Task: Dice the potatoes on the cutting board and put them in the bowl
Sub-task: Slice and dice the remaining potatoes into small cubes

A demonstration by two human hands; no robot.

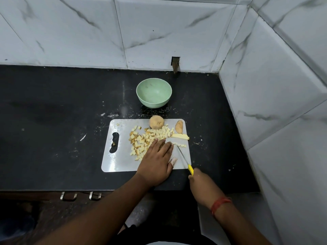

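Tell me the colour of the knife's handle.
Yellow. The knife handle shows clearly in the head view, held in the right hand.

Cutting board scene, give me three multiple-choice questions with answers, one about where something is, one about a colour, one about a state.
1. Where does the round pale green bowl stand?
A. on the black counter beyond the white plastic cutting board
B. on the board
C. left of the board

2. What colour is the handle of the thin-bladed knife?
A. red
B. yellow
C. black

3. What is in the bowl?
A. diced potato
B. a whole potato
C. nothing visible

Answers:
1. A, the bowl sits on the counter past the board's far edge.
2. B, a yellow handle shows in the right hand.
3. C, its inside looks bare, while the pale yellow potato cubes lie on the board by the left hand.
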